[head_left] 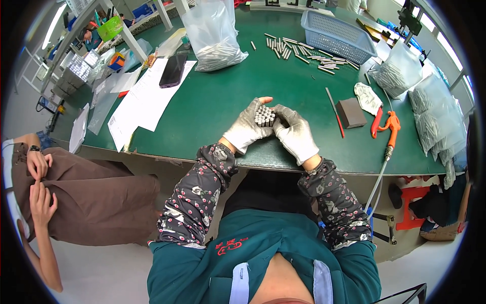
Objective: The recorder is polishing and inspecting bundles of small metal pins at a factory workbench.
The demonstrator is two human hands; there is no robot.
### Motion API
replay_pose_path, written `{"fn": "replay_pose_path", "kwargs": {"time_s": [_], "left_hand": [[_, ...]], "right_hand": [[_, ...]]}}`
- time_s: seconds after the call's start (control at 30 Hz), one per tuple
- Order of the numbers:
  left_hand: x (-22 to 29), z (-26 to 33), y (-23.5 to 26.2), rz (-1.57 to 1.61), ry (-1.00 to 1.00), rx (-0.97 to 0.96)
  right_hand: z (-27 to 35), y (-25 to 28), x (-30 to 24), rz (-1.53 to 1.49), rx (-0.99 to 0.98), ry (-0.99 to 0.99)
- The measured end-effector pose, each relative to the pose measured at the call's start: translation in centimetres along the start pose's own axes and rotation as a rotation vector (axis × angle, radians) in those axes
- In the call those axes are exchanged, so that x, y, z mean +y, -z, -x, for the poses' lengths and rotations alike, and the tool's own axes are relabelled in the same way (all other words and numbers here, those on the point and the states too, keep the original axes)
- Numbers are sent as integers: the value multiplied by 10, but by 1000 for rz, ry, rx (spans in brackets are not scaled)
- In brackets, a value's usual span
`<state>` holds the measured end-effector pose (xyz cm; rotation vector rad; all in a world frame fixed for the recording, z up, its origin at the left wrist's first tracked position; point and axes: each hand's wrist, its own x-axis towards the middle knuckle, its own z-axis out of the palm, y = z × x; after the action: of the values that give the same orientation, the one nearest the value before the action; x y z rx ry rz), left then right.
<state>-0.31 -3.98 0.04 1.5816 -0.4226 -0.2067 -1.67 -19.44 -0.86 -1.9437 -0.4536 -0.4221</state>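
A tight bundle of short silvery metal pins [265, 116] stands upright between my hands near the table's front edge, their round ends facing up. My left hand [248, 127], in a whitish work glove with a bare thumb tip, is closed round the bundle's left side. Against its right side presses my right hand [295, 133], gloved too, with its fingers curled. The palms hide the lower part of the bundle. Beyond my hands, loose metal pins [302, 60] lie scattered on the green table [223, 101].
A blue plastic basket [338, 41] sits behind the loose pins. Bags of pins [216, 53] stand at back left and along the right edge. A file [335, 112], brown block [351, 112] and orange air gun [392, 124] lie right; papers and a phone [173, 70] left. Someone sits at left.
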Motion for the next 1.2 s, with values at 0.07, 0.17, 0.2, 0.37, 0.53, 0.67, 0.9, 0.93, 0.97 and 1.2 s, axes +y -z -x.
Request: {"fn": "replay_pose_path", "kwargs": {"time_s": [0.07, 0.17, 0.2, 0.37, 0.53, 0.67, 0.9, 0.93, 0.97, 1.2], "left_hand": [[0, 0, 0, -2, 1, 3], [1, 0, 0, -22, 9, 0], [3, -1, -1, -11, 23, -2], [2, -2, -1, -28, 21, 1], [-2, -2, -3, -117, -52, 50], [-3, -2, 0, -133, -27, 0], [1, -1, 0, -195, -7, 26], [1, 0, 0, -220, -1, 34], [1, -3, -1, -216, -6, 26], [-1, -2, 0, -136, 13, 15]], "right_hand": [[0, 0, -4, -57, 36, -48], [1, -5, 2, -95, 77, -65], [1, -5, 2, -95, 76, -67], [1, -7, 2, -138, 61, -101], [3, -4, 1, -60, 66, -61], [0, 8, -13, 131, -27, -84], [-14, 83, -2, 659, 170, 174], [-16, 99, -4, 844, 166, 118], [-16, 115, -2, 1016, 156, -7], [-7, 146, 35, 1296, -41, -395]]}}
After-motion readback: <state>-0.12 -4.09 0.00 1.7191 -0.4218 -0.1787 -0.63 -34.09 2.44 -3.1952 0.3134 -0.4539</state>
